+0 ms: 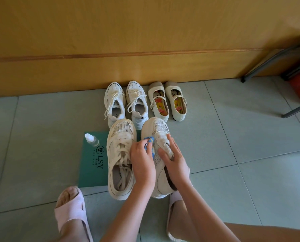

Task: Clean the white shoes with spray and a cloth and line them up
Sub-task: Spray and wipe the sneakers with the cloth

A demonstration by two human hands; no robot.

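Two white lace-up shoes stand side by side on a green mat (91, 165) in front of me. The left shoe (120, 159) is untouched. My left hand (142, 159) presses a blue and yellow cloth (150, 141) against the inner side of the right shoe (157, 130). My right hand (172, 154) lies over that shoe's laces and tongue, gripping it. A small clear spray bottle (91, 139) lies on the mat's far left corner.
A pair of white sneakers (125, 102) and a pair of cream strap shoes (167, 100) stand in a row against the wooden wall. My feet wear pink slippers (72, 212). A metal-legged stool (285, 67) and a red object sit far right.
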